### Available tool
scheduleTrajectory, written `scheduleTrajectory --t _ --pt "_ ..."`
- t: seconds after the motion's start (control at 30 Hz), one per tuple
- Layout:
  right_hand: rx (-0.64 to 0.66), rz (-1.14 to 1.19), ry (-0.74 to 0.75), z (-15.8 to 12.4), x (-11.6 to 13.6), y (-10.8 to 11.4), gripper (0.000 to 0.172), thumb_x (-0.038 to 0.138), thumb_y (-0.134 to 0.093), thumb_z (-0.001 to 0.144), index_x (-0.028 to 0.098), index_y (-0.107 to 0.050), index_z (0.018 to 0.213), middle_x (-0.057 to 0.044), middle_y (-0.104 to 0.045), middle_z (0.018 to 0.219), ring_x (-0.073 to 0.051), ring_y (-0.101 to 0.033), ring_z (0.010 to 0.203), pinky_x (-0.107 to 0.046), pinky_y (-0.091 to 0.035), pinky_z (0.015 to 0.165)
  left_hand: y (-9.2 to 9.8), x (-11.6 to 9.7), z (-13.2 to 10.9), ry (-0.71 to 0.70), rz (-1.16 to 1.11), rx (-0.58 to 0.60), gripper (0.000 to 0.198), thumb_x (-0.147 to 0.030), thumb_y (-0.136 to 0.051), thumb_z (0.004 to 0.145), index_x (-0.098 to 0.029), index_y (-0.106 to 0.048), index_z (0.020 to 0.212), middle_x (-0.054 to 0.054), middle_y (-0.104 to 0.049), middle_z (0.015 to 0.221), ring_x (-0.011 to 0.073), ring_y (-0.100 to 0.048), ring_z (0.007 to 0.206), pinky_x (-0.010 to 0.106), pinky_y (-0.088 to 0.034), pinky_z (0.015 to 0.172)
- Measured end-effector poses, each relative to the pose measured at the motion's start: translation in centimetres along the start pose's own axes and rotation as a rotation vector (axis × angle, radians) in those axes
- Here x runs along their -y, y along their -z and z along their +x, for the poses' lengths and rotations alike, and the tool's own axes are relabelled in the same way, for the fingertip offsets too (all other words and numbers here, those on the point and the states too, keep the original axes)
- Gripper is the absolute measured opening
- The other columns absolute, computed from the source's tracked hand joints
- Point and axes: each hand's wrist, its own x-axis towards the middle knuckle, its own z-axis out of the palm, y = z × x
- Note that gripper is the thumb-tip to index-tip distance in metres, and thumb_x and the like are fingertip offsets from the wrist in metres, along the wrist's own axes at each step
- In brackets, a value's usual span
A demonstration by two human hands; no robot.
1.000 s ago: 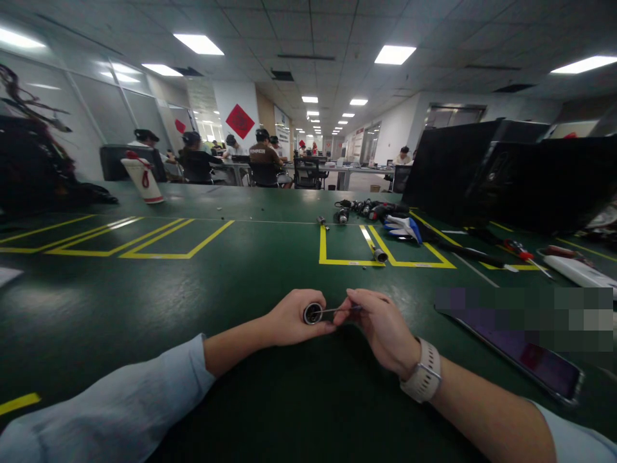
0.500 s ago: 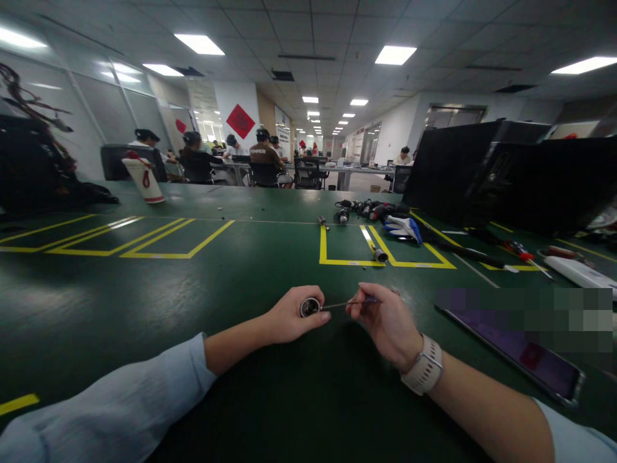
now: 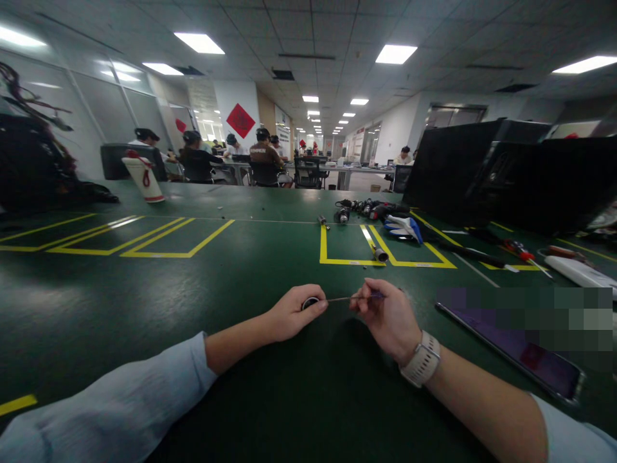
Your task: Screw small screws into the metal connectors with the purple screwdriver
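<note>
My left hand point(image 3: 289, 313) rests on the green table point(image 3: 144, 296), fingers closed round a small round black-and-silver part point(image 3: 310, 301) whose open end faces right. My right hand point(image 3: 385, 315) pinches the purple handle of a thin screwdriver point(image 3: 354, 298). Its shaft lies nearly level and its tip sits at the edge of the round part. A light watch is on my right wrist.
A phone point(image 3: 520, 350) lies right of my right hand. Farther back, yellow tape boxes hold small metal parts point(image 3: 380, 254), a white-blue glove point(image 3: 403, 227) and dark tools. Black screens point(image 3: 482, 170) stand at the right. A white bottle point(image 3: 143, 180) stands far left. People sit at far desks.
My right hand has drawn the screwdriver to the right, so its tip has come out of the round part's opening. My left hand has turned the part so its open face shows less.
</note>
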Motion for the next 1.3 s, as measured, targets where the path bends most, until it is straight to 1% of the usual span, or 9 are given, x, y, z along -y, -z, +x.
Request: scheduleTrajectory --t 0.13,0.23,0.33,0.43,0.47,0.63,0.87,1.07,1.3 --pt "-0.062 0.138 0.053 1.2 1.0 0.4 0.028 0.022 -0.051 0.072 0.017 -0.047 0.045 0.003 -0.041 0.038 -0.011 -0.046 0.045 -0.028 -0.043 0.059 -0.1 0.4 0.4 0.000 0.017 0.015 0.024 -0.032 -0.037 0.087 -0.016 -0.051 0.077 0.001 -0.049 0.074 0.0133 -0.047 0.072 0.025 -0.039 0.066" --pt "-0.131 0.102 0.261 3.3 1.8 1.1 0.020 0.024 -0.053 0.070 0.017 -0.050 0.052 0.004 -0.044 0.043 -0.011 -0.047 0.047 -0.027 -0.043 0.057 -0.2 0.8 1.4 0.000 0.072 0.024 0.023 -0.032 -0.035 0.088 -0.016 -0.051 0.081 0.002 -0.051 0.078 0.0145 -0.048 0.075 0.027 -0.040 0.067" --pt "-0.303 -0.241 0.610 6.1 2.3 2.4 0.015 0.031 -0.058 0.068 0.017 -0.055 0.063 0.001 -0.055 0.059 -0.013 -0.053 0.060 -0.026 -0.042 0.058 -0.3 1.3 3.2 -0.022 0.194 0.000 0.023 -0.031 -0.035 0.088 -0.016 -0.052 0.085 0.003 -0.053 0.082 0.0158 -0.049 0.077 0.029 -0.040 0.070" --pt "-0.430 -0.872 0.794 8.7 2.9 4.2 0.026 0.040 -0.046 0.078 0.017 -0.058 0.079 -0.005 -0.061 0.077 -0.017 -0.055 0.073 -0.030 -0.043 0.066 -0.7 2.2 5.8 -0.056 0.349 -0.059 0.024 -0.031 -0.035 0.088 -0.016 -0.053 0.085 0.004 -0.054 0.084 0.0182 -0.049 0.082 0.035 -0.037 0.078" --pt "-0.461 -1.135 0.782 9.4 3.1 4.7 0.028 0.040 -0.042 0.080 0.018 -0.058 0.086 -0.006 -0.062 0.083 -0.019 -0.055 0.077 -0.031 -0.043 0.069 -0.9 2.6 6.7 -0.044 0.407 -0.096 0.024 -0.032 -0.036 0.088 -0.016 -0.054 0.084 0.004 -0.054 0.084 0.0193 -0.049 0.084 0.038 -0.036 0.080" --pt "-0.486 -1.409 0.681 12.1 4.1 6.4 0.030 0.038 -0.054 0.074 0.019 -0.057 0.097 -0.013 -0.059 0.103 -0.030 -0.046 0.106 -0.042 -0.035 0.085 -2.3 4.7 11.4 -0.027 0.542 -0.214 0.024 -0.036 -0.037 0.087 -0.020 -0.056 0.089 0.006 -0.053 0.094 0.0239 -0.045 0.094 0.043 -0.035 0.082" --pt "-0.334 -1.616 0.556 14.9 4.1 6.6 0.038 0.044 -0.059 0.072 0.019 -0.055 0.100 -0.010 -0.061 0.097 -0.023 -0.054 0.093 -0.033 -0.040 0.078 -2.9 6.9 15.1 -0.038 0.522 -0.159 0.023 -0.036 -0.043 0.085 -0.021 -0.059 0.090 0.007 -0.051 0.093 0.0242 -0.046 0.092 0.040 -0.040 0.080" --pt "-0.236 -1.742 0.568 14.8 4.0 6.3 0.023 0.019 -0.057 0.074 0.020 -0.059 0.097 -0.008 -0.062 0.096 -0.022 -0.053 0.096 -0.030 -0.039 0.079 -3.0 7.1 15.4 -0.087 0.460 -0.154 0.028 -0.039 -0.050 0.081 -0.019 -0.055 0.100 0.008 -0.051 0.101 0.0228 -0.048 0.097 0.037 -0.040 0.087" --pt "-0.204 -1.819 0.581 13.3 3.9 5.9 0.030 0.004 -0.046 0.075 0.020 -0.063 0.093 -0.010 -0.063 0.088 -0.024 -0.053 0.093 -0.030 -0.039 0.073 -2.7 6.4 13.5 -0.025 0.408 -0.310 0.029 -0.029 -0.041 0.086 -0.013 -0.047 0.109 0.012 -0.046 0.112 0.0227 -0.044 0.108 0.037 -0.035 0.097"
